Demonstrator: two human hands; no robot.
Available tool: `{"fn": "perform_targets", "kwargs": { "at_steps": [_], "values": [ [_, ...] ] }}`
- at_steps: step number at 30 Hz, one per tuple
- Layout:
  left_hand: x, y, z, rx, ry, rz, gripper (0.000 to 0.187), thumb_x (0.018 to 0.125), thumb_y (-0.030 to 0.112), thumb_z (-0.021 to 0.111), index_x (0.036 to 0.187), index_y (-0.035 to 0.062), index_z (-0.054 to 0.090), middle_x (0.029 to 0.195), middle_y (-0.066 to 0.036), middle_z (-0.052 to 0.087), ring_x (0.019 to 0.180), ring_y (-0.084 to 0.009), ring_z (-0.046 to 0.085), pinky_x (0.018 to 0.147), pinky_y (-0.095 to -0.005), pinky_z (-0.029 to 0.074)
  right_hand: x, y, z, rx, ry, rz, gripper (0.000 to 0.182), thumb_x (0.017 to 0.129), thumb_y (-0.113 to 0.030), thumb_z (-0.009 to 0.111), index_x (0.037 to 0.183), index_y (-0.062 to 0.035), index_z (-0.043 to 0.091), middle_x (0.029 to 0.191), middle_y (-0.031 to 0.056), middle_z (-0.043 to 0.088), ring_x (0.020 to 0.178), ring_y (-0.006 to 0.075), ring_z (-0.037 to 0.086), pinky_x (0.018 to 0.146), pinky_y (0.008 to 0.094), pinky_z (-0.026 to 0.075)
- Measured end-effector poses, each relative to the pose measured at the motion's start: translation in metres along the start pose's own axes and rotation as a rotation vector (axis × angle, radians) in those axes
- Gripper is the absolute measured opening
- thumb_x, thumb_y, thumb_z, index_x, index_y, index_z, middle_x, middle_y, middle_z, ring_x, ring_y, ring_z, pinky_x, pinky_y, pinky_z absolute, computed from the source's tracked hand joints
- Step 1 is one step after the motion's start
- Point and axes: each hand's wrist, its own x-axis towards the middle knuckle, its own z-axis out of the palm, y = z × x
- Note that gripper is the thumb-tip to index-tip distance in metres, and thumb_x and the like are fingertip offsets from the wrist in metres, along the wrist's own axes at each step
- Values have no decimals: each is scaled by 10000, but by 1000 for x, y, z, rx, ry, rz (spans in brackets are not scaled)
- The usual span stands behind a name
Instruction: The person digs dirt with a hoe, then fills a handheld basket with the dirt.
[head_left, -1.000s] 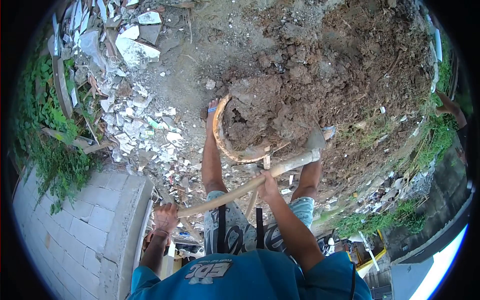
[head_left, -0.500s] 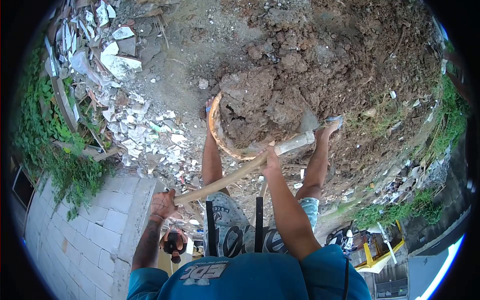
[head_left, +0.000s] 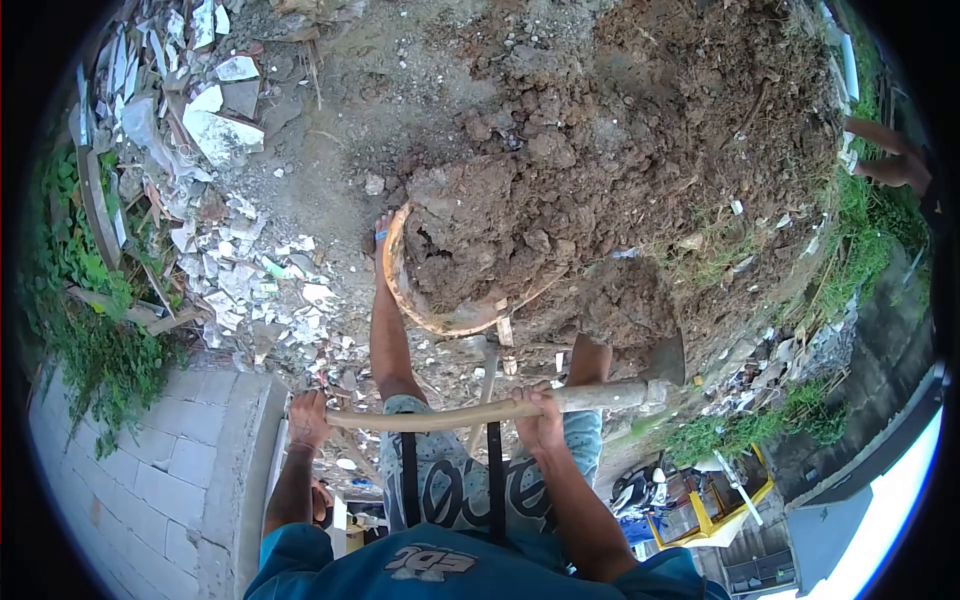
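A hoe with a long, pale wooden handle [head_left: 430, 416] lies across the front of my body, both hands wrapped round it. My left hand [head_left: 308, 418] is closed on the handle's far left end. Closer to the metal socket, my right hand [head_left: 540, 418] grips the shaft. The blade [head_left: 668, 360] is at the right, with a heap of brown soil [head_left: 632, 300] at it that overlaps my right foot in this view. Ahead of me is an orange-rimmed tub [head_left: 392, 262] heaped with clods; my left foot [head_left: 382, 232] stands beside its rim.
Broken white tile rubble [head_left: 225, 130] lies to the left, above a grey block wall [head_left: 150, 470]. Loose dug earth [head_left: 640, 130] spreads ahead and right. Another person's limb [head_left: 890, 160] shows at the right edge. A yellow frame [head_left: 715, 520] stands behind right.
The hoe has come back toward my body and its blade has swung right, away from the tub, with soil at it. Both hands moved with the handle. A person's limb appears more fully at right.
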Motion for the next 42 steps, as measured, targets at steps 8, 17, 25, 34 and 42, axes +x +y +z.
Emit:
{"fn": "perform_targets", "kwargs": {
  "at_steps": [8,17,25,34,42],
  "values": [
    [-66,37,-10,-322,-470,-109,308,636,277,708,864,75,662,1002,-174,682,831,-344,679,729,-458,522,133,48,45,-549,328,-34,382,817,-94,659,1157,24,532,1018,133,617,772,234,618,639,388,525],
    [-44,-48,-52,-120,-128,-81,338,584,320,763,704,74,565,674,-134,604,629,-356,622,581,-440,496,16,58,28,-29,179,259,174,787,-121,639,931,-86,548,785,61,543,788,231,553,815,403,489],
    [-43,47,-132,-288,-137,-48,313,632,361,728,807,113,651,704,-143,648,663,-343,652,617,-454,515,56,-21,44,-210,85,164,188,802,-149,624,937,-52,537,807,86,579,791,258,576,809,426,511],
    [2,118,-142,-297,-187,50,288,726,253,562,912,58,663,938,-176,669,918,-326,651,790,-424,514,-131,-74,168,-1333,-293,-483,251,903,-60,509,1144,14,514,974,132,635,815,214,663,691,274,542],
    [-7,103,-163,-262,94,278,169,776,245,592,861,100,571,824,-137,633,823,-306,637,721,-478,470,-247,-75,91,-906,1,-822,209,894,-57,514,1082,32,537,883,115,636,710,185,651,662,268,534]
  ]
}}
